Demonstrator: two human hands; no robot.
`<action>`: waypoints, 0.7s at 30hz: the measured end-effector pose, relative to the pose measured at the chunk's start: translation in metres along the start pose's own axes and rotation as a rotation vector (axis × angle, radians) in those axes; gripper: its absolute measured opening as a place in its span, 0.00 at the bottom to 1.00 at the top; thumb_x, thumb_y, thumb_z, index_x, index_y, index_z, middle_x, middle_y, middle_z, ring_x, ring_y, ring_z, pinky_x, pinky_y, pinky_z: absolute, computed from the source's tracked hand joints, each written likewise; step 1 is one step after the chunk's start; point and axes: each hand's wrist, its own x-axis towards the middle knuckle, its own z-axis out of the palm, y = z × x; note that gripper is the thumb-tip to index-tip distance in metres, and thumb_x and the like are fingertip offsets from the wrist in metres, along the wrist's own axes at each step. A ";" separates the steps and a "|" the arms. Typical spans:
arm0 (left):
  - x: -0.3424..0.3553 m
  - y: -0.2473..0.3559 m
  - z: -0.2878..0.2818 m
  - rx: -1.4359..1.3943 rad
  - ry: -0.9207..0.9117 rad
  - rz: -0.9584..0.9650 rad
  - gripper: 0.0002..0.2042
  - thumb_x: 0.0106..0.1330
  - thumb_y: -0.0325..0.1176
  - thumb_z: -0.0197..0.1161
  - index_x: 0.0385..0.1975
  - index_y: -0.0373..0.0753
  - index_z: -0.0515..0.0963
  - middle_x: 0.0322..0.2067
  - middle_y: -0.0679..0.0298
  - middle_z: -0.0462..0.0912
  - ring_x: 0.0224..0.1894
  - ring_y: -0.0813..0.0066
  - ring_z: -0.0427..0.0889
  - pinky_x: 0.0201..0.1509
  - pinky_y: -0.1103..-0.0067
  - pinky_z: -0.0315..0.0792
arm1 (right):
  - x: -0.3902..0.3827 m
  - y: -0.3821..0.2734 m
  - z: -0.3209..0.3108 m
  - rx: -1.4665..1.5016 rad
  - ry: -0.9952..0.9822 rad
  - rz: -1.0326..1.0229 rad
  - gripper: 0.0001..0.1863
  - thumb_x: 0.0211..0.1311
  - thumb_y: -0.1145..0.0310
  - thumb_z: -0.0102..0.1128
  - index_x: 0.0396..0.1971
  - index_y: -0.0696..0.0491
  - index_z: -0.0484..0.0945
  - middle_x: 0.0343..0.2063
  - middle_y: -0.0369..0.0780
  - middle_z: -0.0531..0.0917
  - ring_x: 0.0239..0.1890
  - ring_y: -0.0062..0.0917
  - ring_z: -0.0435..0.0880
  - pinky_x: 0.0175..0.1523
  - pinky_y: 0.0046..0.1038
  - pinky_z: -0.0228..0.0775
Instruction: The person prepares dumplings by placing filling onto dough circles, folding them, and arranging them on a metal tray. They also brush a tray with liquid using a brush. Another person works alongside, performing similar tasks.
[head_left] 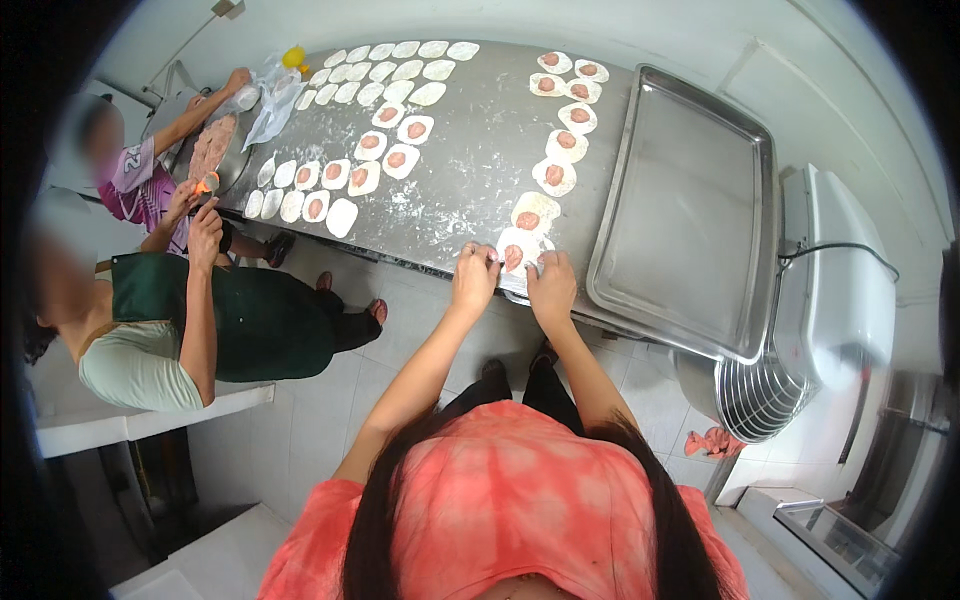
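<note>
Where dough (516, 237) lies pale, pink filling (513, 257) atop

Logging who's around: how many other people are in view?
2: a person in a dark green apron, left; a person in a pink shirt, upper left. Others may be hidden.

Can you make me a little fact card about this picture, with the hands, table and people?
Left hand: at the left edge of a pale, flat dough round with pink filling
Right hand: at the same round's right edge
Table: floured grey metal, holding more dough rounds, some filled, some plain
Right of the dough: large, rectangular, shiny metal tray
Co-workers, at left: person in dark green apron; person in pink patterned shirt
</note>
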 end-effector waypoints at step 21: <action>0.006 0.004 0.004 -0.446 -0.073 -0.266 0.17 0.47 0.25 0.62 0.38 0.31 0.70 0.27 0.54 0.80 0.29 0.68 0.82 0.35 0.77 0.74 | 0.024 -0.003 -0.001 0.210 -0.166 -0.136 0.13 0.44 0.72 0.62 0.33 0.56 0.74 0.30 0.42 0.76 0.28 0.35 0.77 0.34 0.33 0.69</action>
